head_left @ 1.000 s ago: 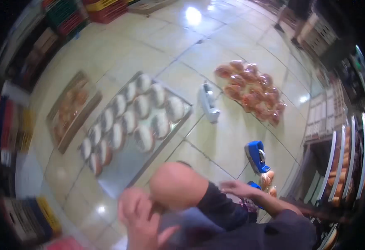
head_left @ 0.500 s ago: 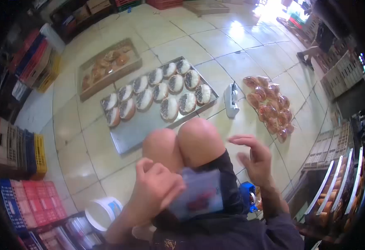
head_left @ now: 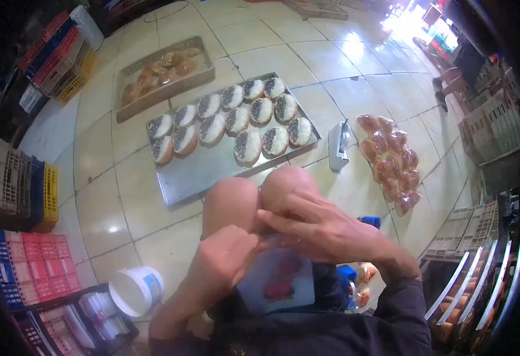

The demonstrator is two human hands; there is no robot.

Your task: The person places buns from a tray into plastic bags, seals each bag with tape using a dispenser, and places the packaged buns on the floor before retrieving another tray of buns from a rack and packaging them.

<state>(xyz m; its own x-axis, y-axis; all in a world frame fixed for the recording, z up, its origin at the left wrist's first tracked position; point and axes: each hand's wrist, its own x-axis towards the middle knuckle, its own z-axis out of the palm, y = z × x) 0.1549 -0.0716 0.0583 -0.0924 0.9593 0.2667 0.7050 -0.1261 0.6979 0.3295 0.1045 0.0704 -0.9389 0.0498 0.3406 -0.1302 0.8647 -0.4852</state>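
Note:
A clear plastic bag with red print [head_left: 284, 282] lies on my lap. My left hand [head_left: 227, 254] is closed at the bag's upper left edge, its fingers pinched together. From the right, my right hand [head_left: 310, 225] reaches over my knee, fingers bent toward the bag's top edge; what its fingertips hold is hidden. Beyond my knees a metal tray [head_left: 192, 181] holds several buns topped half white, half dark. A grey tape dispenser [head_left: 339, 145] stands right of the tray, beside several wrapped buns [head_left: 390, 160]. Blue tape dispensers [head_left: 346, 285] are by my right thigh.
A shallow box [head_left: 165, 90] of pastries lies behind the tray. A white bucket [head_left: 136, 291] and stacked crates [head_left: 37, 261] are at left. At right stand a rack of trays [head_left: 473, 285] and a light crate [head_left: 494, 130]. Another person's legs [head_left: 450, 83] show at the upper right.
Both hands have come together at the top of the bag; my right hand moved left from beside my thigh. The view has shifted, and the bag appears sharper.

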